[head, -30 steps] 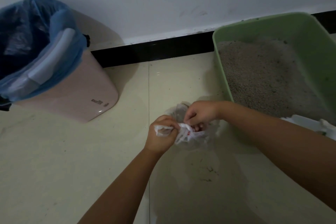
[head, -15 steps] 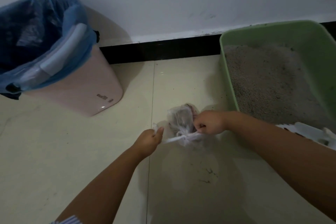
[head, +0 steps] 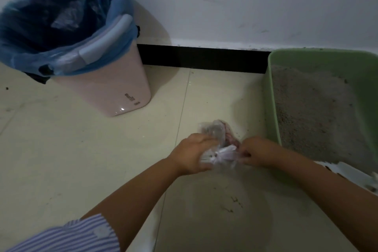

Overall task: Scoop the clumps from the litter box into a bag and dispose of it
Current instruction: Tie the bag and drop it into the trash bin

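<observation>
Head view, downward, near floor (head: pixel 102 170)

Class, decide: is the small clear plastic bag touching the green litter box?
Apart. The head view shows bare floor tile between the clear plastic bag and the green litter box wall.

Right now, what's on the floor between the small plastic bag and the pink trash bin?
Nothing: the head view shows bare tile floor between the plastic bag and the pink trash bin.

Bare floor (head: pixel 98 170) lay open between the pink bin (head: pixel 106 88) at the left and the green litter box (head: pixel 272 96) at the right, both close to the wall (head: pixel 225 6). The bin's lined mouth stood unobstructed from above. A white scoop (head: pixel 351 176) lay beside the litter box's near end.
</observation>
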### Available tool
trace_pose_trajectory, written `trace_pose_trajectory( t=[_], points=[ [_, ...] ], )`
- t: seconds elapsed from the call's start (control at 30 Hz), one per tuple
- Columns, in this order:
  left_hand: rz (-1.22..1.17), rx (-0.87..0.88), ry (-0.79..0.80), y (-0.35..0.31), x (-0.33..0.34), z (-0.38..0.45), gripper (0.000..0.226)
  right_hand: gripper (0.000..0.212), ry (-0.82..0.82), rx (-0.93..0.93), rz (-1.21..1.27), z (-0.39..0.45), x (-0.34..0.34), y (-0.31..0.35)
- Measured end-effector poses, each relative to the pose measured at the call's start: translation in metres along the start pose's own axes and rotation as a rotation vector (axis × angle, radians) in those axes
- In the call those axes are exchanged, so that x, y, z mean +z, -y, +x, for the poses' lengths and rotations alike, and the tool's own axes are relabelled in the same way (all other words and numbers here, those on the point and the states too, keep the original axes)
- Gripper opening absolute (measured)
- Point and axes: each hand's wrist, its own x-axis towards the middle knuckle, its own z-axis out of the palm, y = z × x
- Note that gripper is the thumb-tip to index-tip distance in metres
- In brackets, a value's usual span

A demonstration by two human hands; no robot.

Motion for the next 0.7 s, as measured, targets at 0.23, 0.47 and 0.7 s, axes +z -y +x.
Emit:
trace_pose_trajectory(
  t=[0.23,0.47,0.7],
  points=[
    [-0.309,-0.155,0.069,-0.017,0.006,0.015,0.033,0.026,-0.243,0.088,0.112,-0.008,-0.020,-0.002],
    [-0.662,-0.181,-0.328,-0.016,-0.048,0.018,0.020,0.039,-0.612,0.153,0.441,-0.015,-0.051,0.017],
    [-0.747,-0.251,-0.615,-0.021,-0.137,0.016,0.022,0.031,-0.972,0.109,0.577,-0.008,-0.138,0.059]
  ],
)
